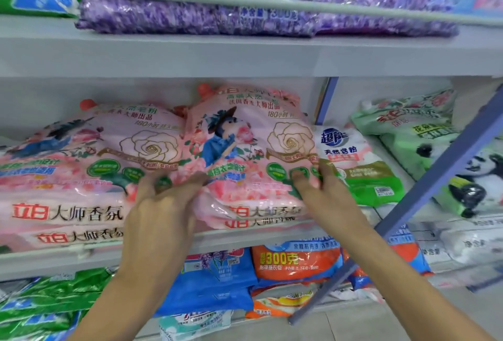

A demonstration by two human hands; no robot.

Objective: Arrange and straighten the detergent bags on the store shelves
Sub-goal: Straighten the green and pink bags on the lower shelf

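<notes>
In the head view, both hands were up at the middle shelf (pixel 54 259), set apart from each other with one pink detergent bag (pixel 245 144) between them. The left hand (pixel 160 204) gripped the bag's lower left part, its fingers bent over the printed front. The right hand (pixel 318 185) gripped the lower right edge, fingers on the front and thumb at the side. The bag lay tilted back on top of more pink bags of the same kind, its red spout cap (pixel 204 89) at the far end, away from the hands.

Just left of the left hand lay a second stack of pink bags (pixel 68 177), touching the held bag along its side. Just right of the right hand, partly under the held bag's edge, sat a white and green bag (pixel 359 166). Farther right, past a blue-grey upright post (pixel 441 174), were pale green bags, one with a panda print (pixel 468 174).

Above the hands, the upper shelf (pixel 245 55) carried purple bags (pixel 190 6) behind a pale rail. Below the wrists, the lower shelves held a blue bag (pixel 217 283), an orange bag (pixel 294 261) to its right, and green bags (pixel 54 294) under the left forearm's outer side. Much of the print was blurred.
</notes>
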